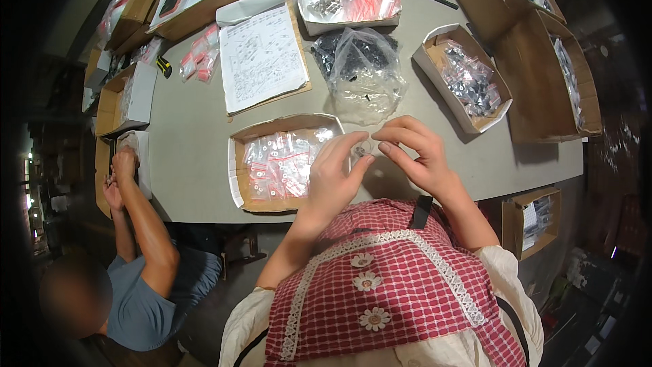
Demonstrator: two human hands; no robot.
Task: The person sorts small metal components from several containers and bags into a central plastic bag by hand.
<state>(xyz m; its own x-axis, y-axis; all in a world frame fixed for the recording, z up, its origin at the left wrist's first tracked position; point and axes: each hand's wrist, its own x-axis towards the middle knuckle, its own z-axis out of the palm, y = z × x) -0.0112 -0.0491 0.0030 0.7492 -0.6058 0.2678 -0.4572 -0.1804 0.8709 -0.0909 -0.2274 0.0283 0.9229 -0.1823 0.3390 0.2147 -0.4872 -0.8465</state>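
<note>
Just above my apron, at the table's near edge, a small clear plastic bag (361, 150) with a few tiny dark parts is held up. My left hand (333, 171) pinches it between thumb and fingers. From the other side, the thumb and forefinger of my right hand (419, 155) close on the bag's edge. Left of my left hand lies a shallow white cardboard box (236, 175) filled with small red-edged zip bags (273, 166) of white rings. Beyond my hands sits a large clear bag (367, 92) of black parts.
A cardboard box (380, 26) of red-striped bags stands at the back. Another box (468, 121) of small bagged parts is at right, near tall cartons (526, 71). Printed diagrams (261, 61) lie left of centre. A co-worker (146, 251) reaches into a box at left.
</note>
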